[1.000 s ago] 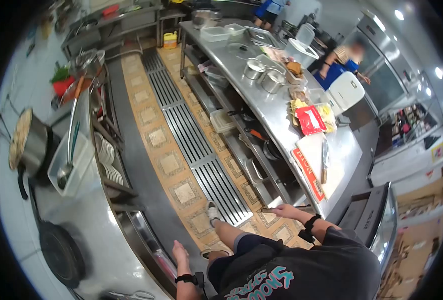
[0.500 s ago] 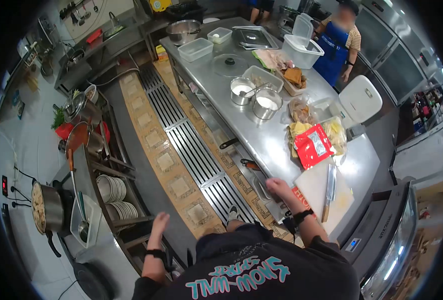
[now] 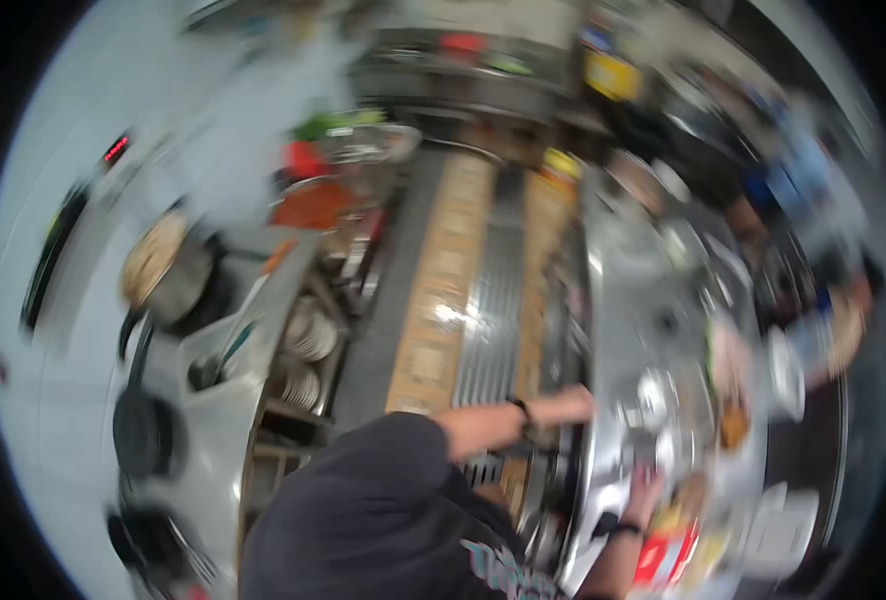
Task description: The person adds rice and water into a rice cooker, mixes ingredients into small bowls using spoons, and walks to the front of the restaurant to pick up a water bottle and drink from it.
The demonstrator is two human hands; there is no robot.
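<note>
Steel desk (image 3: 618,320), kitchen: my left hand (image 3: 566,405) at its aisle-side edge, fingers blurred; cannot tell whether open or closed. My right hand (image 3: 646,488) hangs over same desk, grip equally unclear. Metal pots (image 3: 653,395) stand on desk just beyond right hand; red packet (image 3: 666,555) lies beside right wrist. Across aisle, dark pan (image 3: 143,430) rests on opposite desk.

A dark grey short-sleeved shirt (image 3: 383,505) carries blurred teal and pink lettering (image 3: 508,573), worn with two black wristbands (image 3: 521,410).
</note>
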